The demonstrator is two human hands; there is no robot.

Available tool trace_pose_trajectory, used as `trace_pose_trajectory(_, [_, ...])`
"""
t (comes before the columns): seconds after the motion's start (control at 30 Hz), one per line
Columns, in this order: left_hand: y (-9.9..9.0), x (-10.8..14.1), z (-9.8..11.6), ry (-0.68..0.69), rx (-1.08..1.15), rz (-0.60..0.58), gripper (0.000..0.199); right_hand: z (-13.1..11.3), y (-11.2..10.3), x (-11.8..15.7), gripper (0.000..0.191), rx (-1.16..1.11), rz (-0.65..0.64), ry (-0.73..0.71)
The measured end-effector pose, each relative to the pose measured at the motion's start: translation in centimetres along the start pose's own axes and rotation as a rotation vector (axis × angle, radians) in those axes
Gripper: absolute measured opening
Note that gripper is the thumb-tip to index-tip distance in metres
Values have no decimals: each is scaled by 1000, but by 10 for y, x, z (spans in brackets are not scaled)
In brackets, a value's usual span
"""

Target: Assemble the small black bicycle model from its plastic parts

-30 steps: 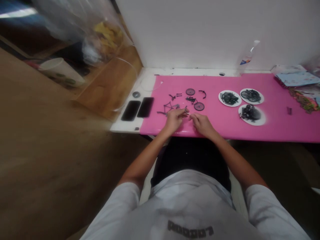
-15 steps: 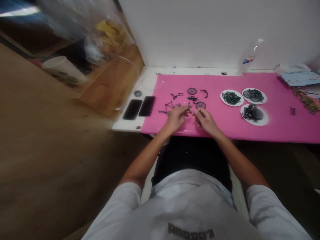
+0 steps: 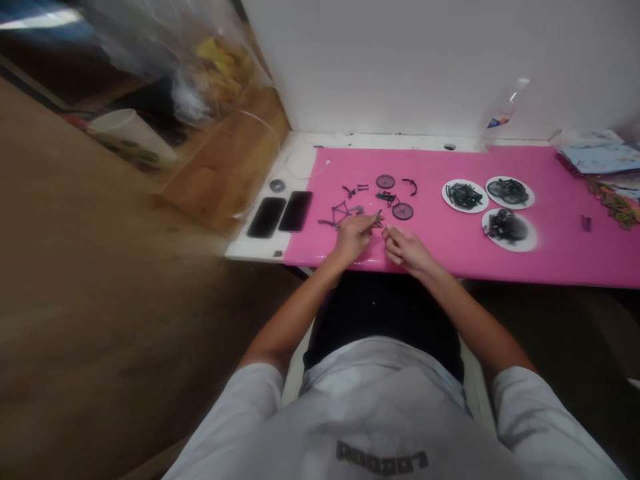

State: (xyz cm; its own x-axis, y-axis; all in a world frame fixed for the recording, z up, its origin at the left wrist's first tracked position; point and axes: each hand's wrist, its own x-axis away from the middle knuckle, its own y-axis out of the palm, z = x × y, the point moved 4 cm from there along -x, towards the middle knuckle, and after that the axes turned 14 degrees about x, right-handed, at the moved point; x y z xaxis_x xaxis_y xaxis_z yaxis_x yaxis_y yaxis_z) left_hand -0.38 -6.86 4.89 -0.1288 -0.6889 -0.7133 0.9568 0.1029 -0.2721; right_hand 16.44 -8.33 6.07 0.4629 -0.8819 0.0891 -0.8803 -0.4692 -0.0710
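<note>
My left hand point(image 3: 354, 236) is closed, its fingertips pinching a small dark part point(image 3: 379, 215) above the pink sheet. My right hand point(image 3: 406, 249) is closed too, with thumb and forefinger pressed together close to the left fingertips; anything between them is too small to make out. Just beyond the hands lie pieces of a miniature bicycle: a dark frame point(image 3: 341, 212), a spoked wheel point(image 3: 403, 211), a second wheel point(image 3: 385, 181), a curved strip point(image 3: 413, 187) and other little black parts point(image 3: 386, 197).
Three white plates hold dark parts: a left plate point(image 3: 484, 206), a back plate point(image 3: 532, 199) and a front plate point(image 3: 533, 241). Two black phones point(image 3: 267, 217) lie left of the pink sheet point(image 3: 450, 257). A clear bottle point(image 3: 505, 110) stands behind, and bagged items point(image 3: 595, 160) sit far right.
My right hand has turned slightly, its fingers curling in more and its fingertips shifting a little left toward the left hand. The parts on the sheet lie as before.
</note>
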Motion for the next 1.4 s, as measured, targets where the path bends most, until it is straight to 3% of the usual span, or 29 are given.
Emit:
trace_pose_trajectory(0.17, [2,1,-8,-66,-11,-34,42,4,-1,-6,41,-247,-52,133])
trace_pose_trajectory(0.3, [5,1,-10,-113,28,-41,44,9,-6,-11,39,-223,-5,162])
trace_pose_trajectory(0.4, [6,1,-10,-136,58,-15,40,10,-8,-13,41,-103,28,98])
trace_pose_trajectory(0.53, [7,1,-9,-156,82,5,32,3,-18,-13,39,251,135,-117])
trace_pose_trajectory(0.7, [8,2,-12,-211,133,14,25,-14,-29,-6,42,993,309,-488])
trace_pose_trajectory(0.8, [9,4,-17,-216,172,12,26,-12,-31,-5,45,1330,311,-557])
trace_pose_trajectory(0.9, [11,5,-23,-212,225,20,26,-5,-33,-7,47,1450,281,-564])
trace_pose_trajectory(1.0, [14,6,-25,-229,261,49,24,1,-32,-7,55,1344,258,-551])
trace_pose_trajectory(1.1, [17,7,-25,-223,294,88,23,3,-27,-5,64,979,243,-493])
trace_pose_trajectory(1.27, [15,7,-24,-173,286,89,31,13,-11,-7,61,276,56,-150])
trace_pose_trajectory(1.4, [13,7,-24,-213,220,54,38,18,-8,-9,57,5,-28,-19])
